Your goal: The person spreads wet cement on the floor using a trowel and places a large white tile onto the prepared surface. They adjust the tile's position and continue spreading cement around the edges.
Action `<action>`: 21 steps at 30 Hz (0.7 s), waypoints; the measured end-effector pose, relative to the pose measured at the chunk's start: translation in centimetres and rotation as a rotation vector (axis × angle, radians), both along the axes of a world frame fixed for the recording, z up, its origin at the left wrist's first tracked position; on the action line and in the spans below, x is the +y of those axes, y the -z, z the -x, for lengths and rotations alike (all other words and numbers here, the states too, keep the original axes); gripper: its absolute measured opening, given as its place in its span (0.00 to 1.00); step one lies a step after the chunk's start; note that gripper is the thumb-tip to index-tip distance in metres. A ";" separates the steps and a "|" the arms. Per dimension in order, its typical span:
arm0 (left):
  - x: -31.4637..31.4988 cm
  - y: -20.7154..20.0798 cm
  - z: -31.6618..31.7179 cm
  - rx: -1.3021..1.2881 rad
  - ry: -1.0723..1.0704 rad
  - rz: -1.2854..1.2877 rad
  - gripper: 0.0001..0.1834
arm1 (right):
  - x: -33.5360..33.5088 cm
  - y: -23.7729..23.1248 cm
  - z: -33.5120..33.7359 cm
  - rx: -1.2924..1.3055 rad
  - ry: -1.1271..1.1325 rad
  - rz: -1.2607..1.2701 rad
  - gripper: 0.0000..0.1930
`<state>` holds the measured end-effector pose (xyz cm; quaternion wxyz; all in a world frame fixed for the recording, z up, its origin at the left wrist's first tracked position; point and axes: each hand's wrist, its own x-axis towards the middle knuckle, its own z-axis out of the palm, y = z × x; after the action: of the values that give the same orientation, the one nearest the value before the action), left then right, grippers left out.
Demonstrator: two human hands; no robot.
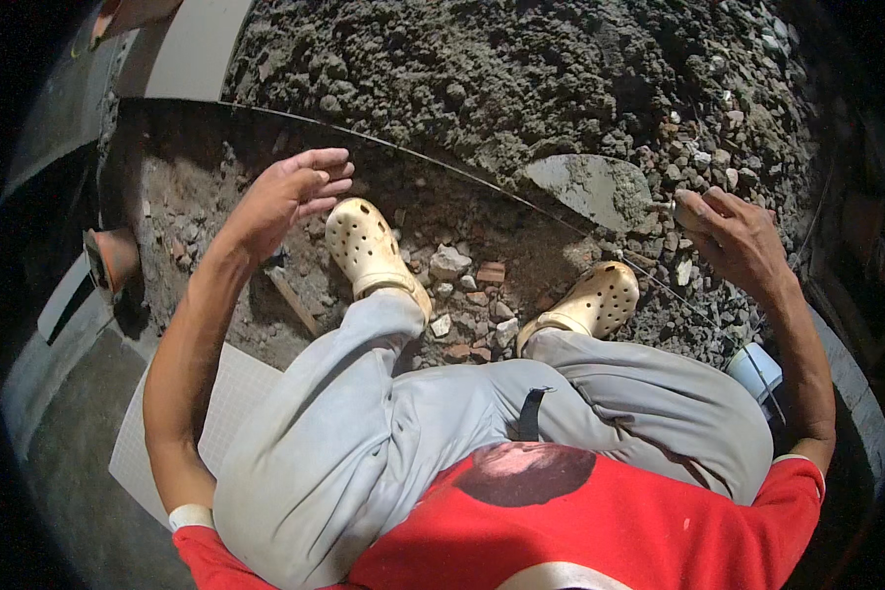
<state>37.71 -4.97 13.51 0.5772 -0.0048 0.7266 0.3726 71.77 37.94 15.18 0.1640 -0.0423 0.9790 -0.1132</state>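
Note:
My right hand (726,231) is closed around the handle of a trowel (585,187). The trowel's pale, pointed blade lies at the near edge of a bed of grey, lumpy mortar (442,74), with some wet mix on the blade by the handle. My left hand (305,185) is raised above the left clog, holding nothing, with its fingers apart and slightly bent. A thin taut string (393,146) runs from the upper left down to the right, passing between my feet and the mortar.
My cream clogs (369,241) stand on brown soil with broken brick and stones (450,263). A wooden strip (290,300) lies by the left one. Pale tiles (211,413) rest at lower left, an orange pot (115,258) further left, and a white cylinder (754,370) beside my right knee.

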 end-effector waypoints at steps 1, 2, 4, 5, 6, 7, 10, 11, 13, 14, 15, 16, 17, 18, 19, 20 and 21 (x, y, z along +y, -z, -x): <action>0.1 0.0 0.1 -0.004 -0.014 0.005 0.28 | 0.0 -0.4 -0.1 -0.008 -0.003 -0.038 0.31; 0.1 0.0 0.1 -0.007 -0.020 -0.015 0.26 | 0.1 -0.8 -0.2 -0.035 -0.020 -0.069 0.31; 0.1 0.0 0.2 -0.012 -0.024 -0.010 0.26 | 0.1 -1.5 -0.2 0.036 0.026 -0.144 0.26; 0.1 0.0 0.2 -0.008 -0.019 -0.011 0.27 | 0.0 -1.6 -0.2 0.096 0.064 -0.189 0.23; 0.1 0.0 0.3 -0.007 -0.033 0.006 0.26 | -0.1 -1.6 -0.2 0.154 0.078 -0.201 0.26; 0.2 0.0 0.3 -0.020 -0.036 0.000 0.26 | -0.2 -1.5 0.0 0.164 0.021 -0.204 0.26; 0.6 0.0 0.4 0.005 0.002 0.022 0.27 | -0.3 -0.2 0.5 0.274 -0.031 -0.255 0.29; 0.6 -0.1 0.4 -0.007 0.005 0.008 0.27 | 0.0 0.3 0.7 0.295 0.083 -0.275 0.28; 0.8 -0.1 0.5 -0.026 -0.017 -0.016 0.27 | 1.0 1.4 1.0 0.303 0.230 -0.276 0.28; 0.9 -0.2 0.5 -0.029 -0.027 -0.017 0.27 | 1.7 1.7 1.1 0.245 0.330 -0.316 0.24; 0.9 -0.2 0.5 -0.027 -0.030 -0.017 0.27 | 2.6 2.0 1.2 0.230 0.383 -0.400 0.23; 0.9 -0.2 0.6 -0.025 -0.032 -0.019 0.27 | 3.4 2.1 1.2 0.196 0.401 -0.386 0.23; 0.9 -0.2 0.6 -0.027 -0.036 -0.017 0.27 | 4.1 2.1 1.2 0.183 0.445 -0.402 0.23; 0.8 -0.2 0.6 -0.028 -0.037 -0.012 0.27 | 4.6 2.0 1.2 0.153 0.450 -0.385 0.22; 0.7 -0.2 0.7 -0.018 -0.032 0.011 0.27 | 5.1 1.8 1.3 0.123 0.486 -0.391 0.22; 0.5 -0.2 0.6 -0.010 -0.025 0.006 0.27 | 5.2 1.5 1.4 0.101 0.485 -0.360 0.22; 0.4 -0.2 0.6 -0.025 -0.039 0.002 0.27 | 5.1 1.1 1.5 0.089 0.546 -0.401 0.22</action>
<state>37.09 -4.56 13.67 0.5789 -0.0244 0.7195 0.3829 70.30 43.05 14.03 0.0899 0.2495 0.9632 0.0438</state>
